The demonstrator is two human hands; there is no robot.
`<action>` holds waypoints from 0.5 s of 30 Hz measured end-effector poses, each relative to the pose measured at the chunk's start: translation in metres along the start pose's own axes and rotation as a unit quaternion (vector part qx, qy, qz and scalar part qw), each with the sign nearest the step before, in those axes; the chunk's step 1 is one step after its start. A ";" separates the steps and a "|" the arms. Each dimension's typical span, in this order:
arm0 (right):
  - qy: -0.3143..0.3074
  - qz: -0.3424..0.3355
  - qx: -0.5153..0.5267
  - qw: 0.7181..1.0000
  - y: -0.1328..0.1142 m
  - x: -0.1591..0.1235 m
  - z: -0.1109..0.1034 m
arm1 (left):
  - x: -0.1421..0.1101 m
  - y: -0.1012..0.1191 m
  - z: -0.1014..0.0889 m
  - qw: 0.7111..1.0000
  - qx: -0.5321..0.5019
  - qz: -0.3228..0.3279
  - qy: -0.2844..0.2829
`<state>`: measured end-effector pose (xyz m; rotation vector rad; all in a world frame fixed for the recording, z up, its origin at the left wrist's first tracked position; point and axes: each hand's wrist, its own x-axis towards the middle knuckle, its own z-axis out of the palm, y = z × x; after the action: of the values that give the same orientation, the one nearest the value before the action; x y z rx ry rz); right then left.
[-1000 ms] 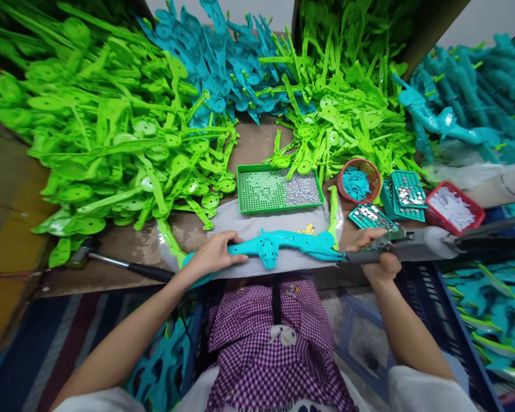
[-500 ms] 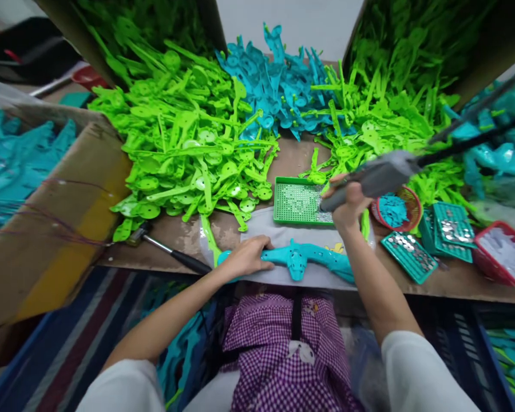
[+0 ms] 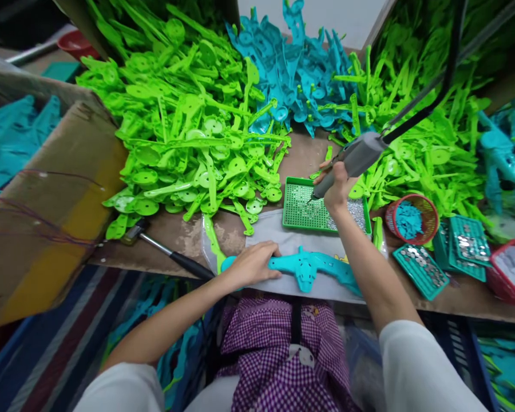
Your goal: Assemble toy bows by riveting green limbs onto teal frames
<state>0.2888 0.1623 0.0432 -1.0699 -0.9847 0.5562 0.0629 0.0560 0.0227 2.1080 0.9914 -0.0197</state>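
My left hand (image 3: 257, 264) is wrapped round the left part of a turquoise plastic part (image 3: 305, 270), which lies on a grey cloth (image 3: 261, 229) at the table's front edge. In my right hand (image 3: 339, 186) is a grey electric screwdriver (image 3: 364, 153), tilted, with its cable running up to the right. Its tip points down over the left half of a green perforated tray (image 3: 287, 220), where small screws (image 3: 352, 212) lie mostly to the right. Whether the tip touches a screw is too small to tell.
Lime-green plastic parts (image 3: 189, 131) and turquoise parts (image 3: 292, 68) heap up at the back. A hammer (image 3: 171, 252) lies at left, beside a cardboard box (image 3: 68, 189). To the right stand a red basket (image 3: 433, 212), a green tray of metal discs (image 3: 420, 269) and another red basket (image 3: 504, 280).
My right hand has swung the screwdriver more upright, its tip now over the tray's left half. My left hand stays on the turquoise part. The whole view has shifted slightly.
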 end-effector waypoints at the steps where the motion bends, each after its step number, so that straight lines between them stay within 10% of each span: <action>1: -0.006 0.002 -0.005 1.000 0.001 0.000 0.001 | 0.000 0.000 0.000 1.000 0.000 0.000 0.001; 15: 0.009 0.010 -0.002 1.000 0.001 0.002 0.001 | 0.001 0.003 -0.002 1.000 0.002 -0.012 -0.008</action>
<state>0.2890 0.1647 0.0430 -1.0862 -0.9614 0.5606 0.0650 0.0572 0.0258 2.0968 1.0066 -0.0505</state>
